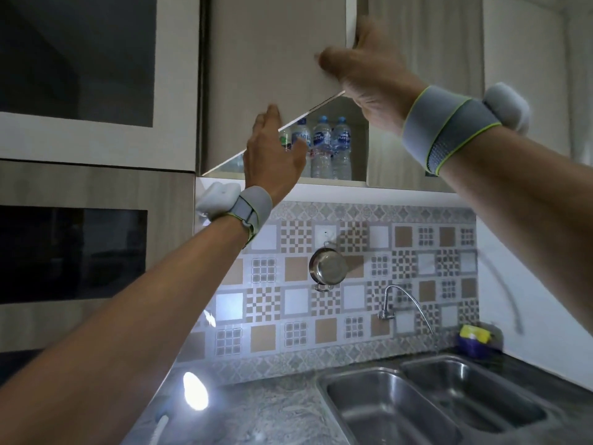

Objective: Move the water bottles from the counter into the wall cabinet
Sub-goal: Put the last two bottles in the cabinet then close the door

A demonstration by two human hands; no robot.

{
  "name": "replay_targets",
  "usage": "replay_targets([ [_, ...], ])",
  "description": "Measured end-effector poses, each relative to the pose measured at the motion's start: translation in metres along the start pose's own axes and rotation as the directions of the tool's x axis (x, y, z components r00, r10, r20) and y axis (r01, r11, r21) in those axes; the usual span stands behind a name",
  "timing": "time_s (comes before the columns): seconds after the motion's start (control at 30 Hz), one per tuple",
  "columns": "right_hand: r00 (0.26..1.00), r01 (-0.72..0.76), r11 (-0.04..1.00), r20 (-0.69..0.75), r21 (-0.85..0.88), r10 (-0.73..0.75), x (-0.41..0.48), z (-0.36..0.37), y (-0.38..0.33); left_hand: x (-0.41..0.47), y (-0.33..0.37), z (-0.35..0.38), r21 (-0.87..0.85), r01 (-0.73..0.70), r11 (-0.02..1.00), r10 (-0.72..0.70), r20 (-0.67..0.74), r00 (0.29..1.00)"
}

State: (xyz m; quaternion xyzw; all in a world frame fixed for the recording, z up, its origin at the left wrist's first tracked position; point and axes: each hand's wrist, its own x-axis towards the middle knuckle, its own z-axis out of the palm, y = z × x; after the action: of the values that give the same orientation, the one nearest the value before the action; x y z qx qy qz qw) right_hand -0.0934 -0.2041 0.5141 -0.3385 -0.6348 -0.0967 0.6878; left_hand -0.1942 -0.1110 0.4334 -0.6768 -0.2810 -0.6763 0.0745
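Observation:
Several clear water bottles (330,146) with blue caps and blue labels stand upright inside the wall cabinet, seen through the gap under its door. The beige cabinet door (272,65) is partly ajar. My right hand (369,72) grips the door's right edge, thumb on the front face and fingers behind it. My left hand (272,152) is raised flat against the door's lower edge, fingers together, in front of the leftmost bottles. Both wrists wear grey bands with white sensor pods. No bottle is visible on the counter.
A double steel sink (433,403) sits in the grey stone counter (256,412) below. A curved tap (404,303), a hanging steel pan (328,266) and a yellow sponge in a blue holder (475,338) are at the patterned tile wall. Dark glass-front units (73,252) stand left.

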Motion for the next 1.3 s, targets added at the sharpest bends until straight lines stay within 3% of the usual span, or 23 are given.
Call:
replay_targets([
  [0.5, 0.975, -0.039, 0.99, -0.223, -0.133, 0.008, 0.038, -0.06, 0.148, 0.016, -0.014, 0.109, 0.0, -0.032, 0.999, 0.032, 0.103, 0.994],
  [1.0, 0.983, -0.067, 0.975, -0.182, -0.212, 0.028, 0.098, -0.071, 0.314, 0.059, -0.063, 0.231, 0.246, -0.141, 0.959, 0.125, 0.082, 0.989],
  [1.3, 0.985, 0.07, 0.859, -0.099, -0.508, -0.139, 0.111, -0.058, 0.365, 0.072, -0.089, 0.268, 0.342, -0.172, 0.924, 0.152, 0.086, 0.985],
])
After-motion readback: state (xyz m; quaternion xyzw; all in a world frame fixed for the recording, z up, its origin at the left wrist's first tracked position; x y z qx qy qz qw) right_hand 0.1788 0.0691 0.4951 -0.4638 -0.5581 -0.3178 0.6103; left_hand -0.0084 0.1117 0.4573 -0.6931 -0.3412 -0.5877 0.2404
